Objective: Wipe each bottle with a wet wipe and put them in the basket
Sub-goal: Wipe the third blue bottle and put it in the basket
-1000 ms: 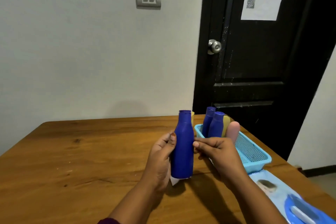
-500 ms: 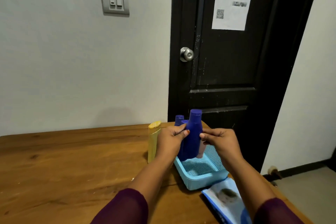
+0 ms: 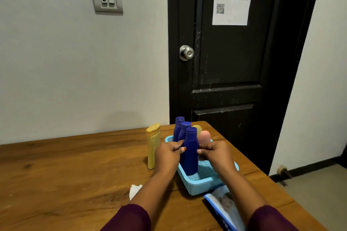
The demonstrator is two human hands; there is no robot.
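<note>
Both hands are on one bottle (image 3: 190,153), blue, upright, low in the near half of the basket (image 3: 204,184). We cannot tell whether its base touches the mesh floor.

- Left hand (image 3: 170,155): thumb and fingers curled against the bottle's left side at mid-body, gripping.
- Right hand (image 3: 216,154): fingertips pinch the right side at the same height.
- Behind it in the basket we count a second blue bottle (image 3: 185,130) and a third blue bottle (image 3: 179,124), both upright and close together.
- A tan bottle (image 3: 197,128) and a pink bottle (image 3: 204,136) stand to their right.
- A yellow bottle (image 3: 153,146) stands on the table (image 3: 75,165) just left of the basket.
- A crumpled white wipe (image 3: 135,190) lies on the wood beside the left forearm.
- A blue pack (image 3: 223,206) lies just in front of the basket, partly under the right forearm.
- Beyond the table there is a dark door (image 3: 231,62).
</note>
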